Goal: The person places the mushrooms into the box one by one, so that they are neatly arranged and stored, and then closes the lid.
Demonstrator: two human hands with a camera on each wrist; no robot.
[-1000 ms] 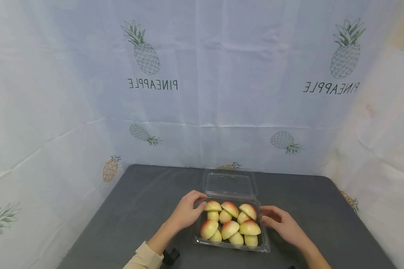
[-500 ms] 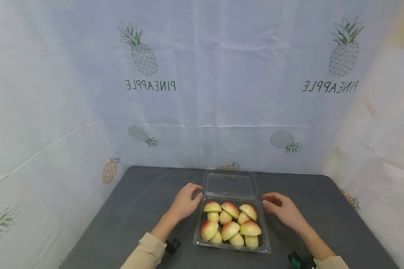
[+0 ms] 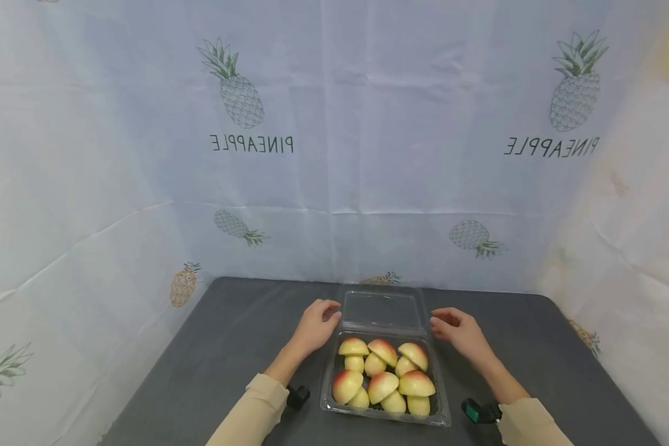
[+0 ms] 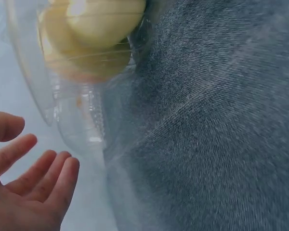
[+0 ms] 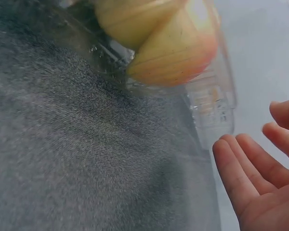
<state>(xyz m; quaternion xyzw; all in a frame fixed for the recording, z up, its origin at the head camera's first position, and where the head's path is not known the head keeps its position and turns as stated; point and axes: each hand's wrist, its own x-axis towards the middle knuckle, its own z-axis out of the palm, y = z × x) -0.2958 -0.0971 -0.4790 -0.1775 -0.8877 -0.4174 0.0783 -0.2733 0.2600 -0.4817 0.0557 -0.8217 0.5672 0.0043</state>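
A clear plastic clamshell box (image 3: 441, 416) stands on the table with its lid (image 3: 383, 310) folded back flat, away from the person. Inside the box lie several yellow mushroom-shaped pieces with reddish caps (image 3: 381, 353), set in two rows. My left hand (image 3: 314, 325) hovers by the lid's left edge, fingers loosely bent and holding nothing. On the opposite side, my right hand (image 3: 461, 334) is just right of the lid, also without anything in it. Both wrist views show relaxed fingers close to the clear plastic; whether the left fingertips touch the lid I cannot tell.
The dark grey table (image 3: 245, 347) has rounded far corners. White cloth (image 3: 334, 173) with pineapple prints hangs behind it and on both sides. Dark straps with small devices (image 3: 479, 411) sit at the wrists.
Both hands have come off the sides of the box and moved away from the person, up beside the lid. The box and its mushroom-shaped pieces stay in place.
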